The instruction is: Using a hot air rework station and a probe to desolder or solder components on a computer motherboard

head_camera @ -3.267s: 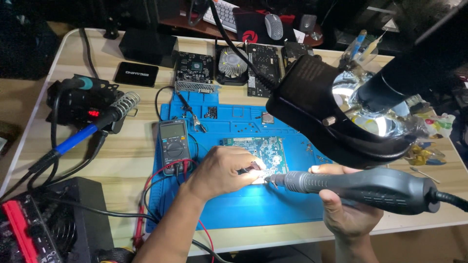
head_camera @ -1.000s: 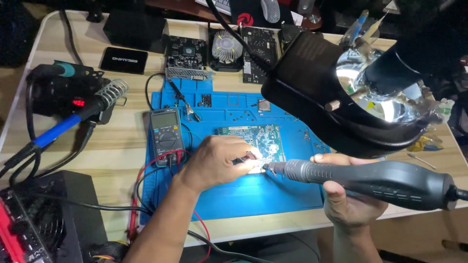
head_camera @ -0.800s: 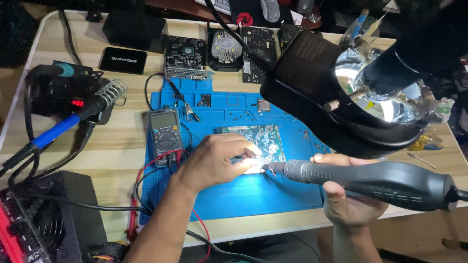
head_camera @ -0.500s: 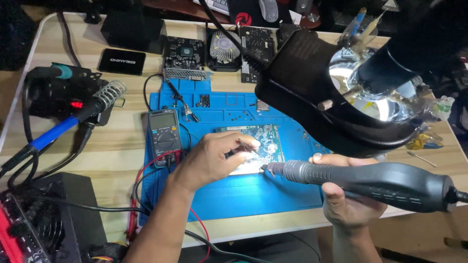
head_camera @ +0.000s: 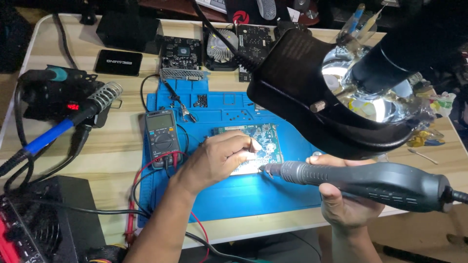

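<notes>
Head view: the left hand (head_camera: 219, 158) presses down on the green board (head_camera: 261, 146), which lies flat on the blue mat (head_camera: 229, 195). The right hand (head_camera: 341, 202), its grip clenched round the grey rotary tool (head_camera: 365, 180), sets the tip at the board's edge. The board looks thin, stiff and fragile, best held by its edges.

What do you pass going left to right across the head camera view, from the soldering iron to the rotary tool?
Soldering iron → multimeter → left hand → circuit board → right hand → rotary tool.
</notes>
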